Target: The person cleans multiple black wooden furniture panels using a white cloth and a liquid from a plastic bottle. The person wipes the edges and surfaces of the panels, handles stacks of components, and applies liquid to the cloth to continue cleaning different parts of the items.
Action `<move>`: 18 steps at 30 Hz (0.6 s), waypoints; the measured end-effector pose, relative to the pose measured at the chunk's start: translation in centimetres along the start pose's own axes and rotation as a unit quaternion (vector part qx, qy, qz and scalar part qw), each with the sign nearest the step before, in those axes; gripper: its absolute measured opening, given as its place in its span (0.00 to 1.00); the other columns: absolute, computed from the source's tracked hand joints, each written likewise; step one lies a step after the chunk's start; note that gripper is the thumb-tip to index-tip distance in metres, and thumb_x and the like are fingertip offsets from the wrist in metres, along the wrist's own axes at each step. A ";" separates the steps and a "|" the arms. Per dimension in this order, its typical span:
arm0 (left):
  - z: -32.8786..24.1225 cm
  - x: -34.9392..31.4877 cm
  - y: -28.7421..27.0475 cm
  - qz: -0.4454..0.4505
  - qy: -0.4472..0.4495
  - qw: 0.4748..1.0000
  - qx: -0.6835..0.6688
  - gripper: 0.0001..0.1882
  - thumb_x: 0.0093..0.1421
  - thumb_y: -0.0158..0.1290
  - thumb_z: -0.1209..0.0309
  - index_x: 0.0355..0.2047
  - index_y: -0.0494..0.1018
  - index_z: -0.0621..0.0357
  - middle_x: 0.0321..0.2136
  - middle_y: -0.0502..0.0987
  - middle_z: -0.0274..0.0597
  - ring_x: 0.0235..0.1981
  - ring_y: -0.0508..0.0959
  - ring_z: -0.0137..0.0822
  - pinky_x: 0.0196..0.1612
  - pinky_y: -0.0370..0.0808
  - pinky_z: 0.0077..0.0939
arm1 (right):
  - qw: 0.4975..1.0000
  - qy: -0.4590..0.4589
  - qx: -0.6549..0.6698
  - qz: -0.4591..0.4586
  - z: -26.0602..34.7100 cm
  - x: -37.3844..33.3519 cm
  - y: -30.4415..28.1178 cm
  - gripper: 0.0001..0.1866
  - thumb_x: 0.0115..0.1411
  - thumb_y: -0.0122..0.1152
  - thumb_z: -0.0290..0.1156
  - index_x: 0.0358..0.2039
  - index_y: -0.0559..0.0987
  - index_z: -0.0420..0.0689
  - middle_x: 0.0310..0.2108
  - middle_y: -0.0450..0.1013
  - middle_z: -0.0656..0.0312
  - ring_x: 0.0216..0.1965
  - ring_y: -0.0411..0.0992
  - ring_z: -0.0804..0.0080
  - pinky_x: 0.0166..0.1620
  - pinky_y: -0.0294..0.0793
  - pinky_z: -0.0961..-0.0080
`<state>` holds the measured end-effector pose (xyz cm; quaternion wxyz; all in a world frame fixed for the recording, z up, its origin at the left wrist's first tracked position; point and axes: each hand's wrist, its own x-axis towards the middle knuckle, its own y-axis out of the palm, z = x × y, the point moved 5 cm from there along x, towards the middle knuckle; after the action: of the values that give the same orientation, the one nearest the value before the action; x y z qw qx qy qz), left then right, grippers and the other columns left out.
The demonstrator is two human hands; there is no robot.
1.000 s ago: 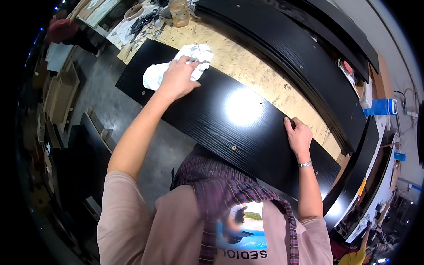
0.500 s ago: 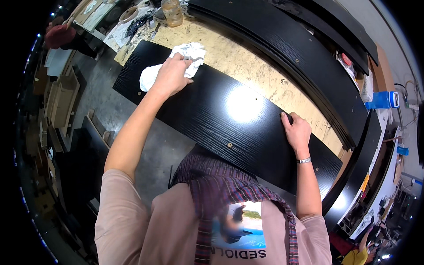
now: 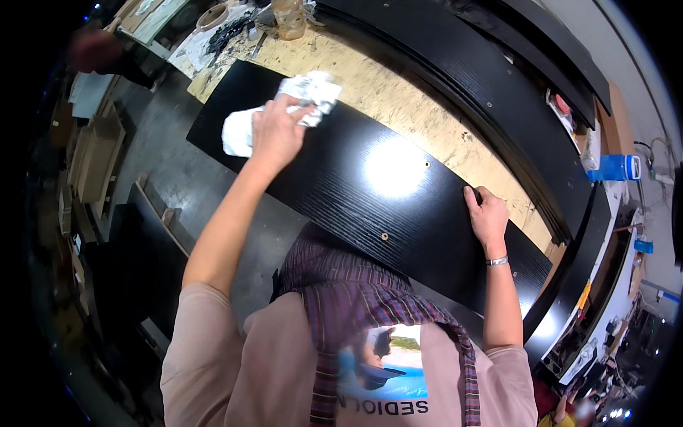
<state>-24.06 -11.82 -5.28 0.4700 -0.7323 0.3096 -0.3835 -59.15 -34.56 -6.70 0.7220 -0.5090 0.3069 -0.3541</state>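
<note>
A long black wood-grain board (image 3: 334, 178) with small round brass-coloured fittings lies slanted across the near side of the workbench, part of it overhanging toward me. Near its far left end, my left hand (image 3: 279, 132) is closed over a crumpled white cloth (image 3: 311, 92) that rests on the board's face. Part of the cloth sticks out on either side of the hand. My right hand (image 3: 488, 217) grips the far edge of the same board toward its right end, thumb on the top face and the other fingers curled at the edge.
Stacked black boards (image 3: 455, 64) fill the bench's far side. A stained jar (image 3: 289, 19) stands at the back on the light wooden benchtop (image 3: 370, 107). A blue container (image 3: 613, 168) is at right. Dark panels (image 3: 146, 256) stand at lower left; a person (image 3: 99, 51) is beyond.
The board has shifted slightly to the right and turned a little. My left hand and the cloth have moved slightly along it, and my right hand has gone a little right and down.
</note>
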 end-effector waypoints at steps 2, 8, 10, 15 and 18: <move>-1.2 0.1 0.5 0.028 -0.051 0.998 0.018 0.13 0.57 0.53 0.74 0.42 0.80 0.54 0.42 0.77 0.49 0.39 0.77 0.51 0.39 0.72 0.49 | 1.000 -0.005 -0.025 0.001 -0.7 0.2 0.5 0.27 0.62 0.57 0.56 0.29 0.82 0.42 0.21 0.75 0.46 0.28 0.76 0.46 0.34 0.74 0.56; -3.7 -3.1 -1.7 0.028 0.135 0.968 -0.211 0.11 0.54 0.56 0.75 0.39 0.81 0.55 0.37 0.79 0.41 0.37 0.79 0.43 0.43 0.73 0.37 | 0.999 0.041 0.023 0.000 0.1 1.0 0.7 0.25 0.61 0.60 0.54 0.34 0.84 0.40 0.25 0.79 0.47 0.31 0.79 0.49 0.38 0.76 0.59; 7.5 -1.3 -1.9 0.042 -0.064 0.939 -0.335 0.11 0.58 0.56 0.75 0.41 0.80 0.59 0.37 0.79 0.39 0.38 0.79 0.39 0.46 0.73 0.31 | 0.995 0.021 0.095 -0.034 4.2 3.0 0.1 0.23 0.60 0.63 0.49 0.38 0.85 0.37 0.34 0.81 0.45 0.39 0.80 0.50 0.46 0.77 0.64; 14.5 2.8 -5.0 0.066 -0.239 0.586 -0.771 0.15 0.72 0.44 0.73 0.51 0.74 0.69 0.44 0.81 0.46 0.42 0.80 0.28 0.46 0.76 0.22 | 0.955 -0.114 0.274 0.026 21.6 13.7 3.5 0.29 0.57 0.68 0.39 0.56 0.76 0.37 0.54 0.76 0.51 0.57 0.73 0.60 0.59 0.71 0.65; 17.2 2.7 -4.0 0.097 -0.234 0.467 -0.847 0.17 0.72 0.40 0.73 0.55 0.69 0.69 0.48 0.79 0.49 0.47 0.81 0.38 0.50 0.79 0.31 | 0.913 -0.149 0.379 0.025 33.7 21.4 6.2 0.45 0.52 0.75 0.40 0.65 0.64 0.35 0.63 0.67 0.47 0.62 0.68 0.58 0.63 0.66 0.65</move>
<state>-7.64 -4.80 -5.42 -0.2912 -0.7998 0.4307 0.3002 -18.82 -33.26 -4.51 0.9068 -0.2358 0.0511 -0.3457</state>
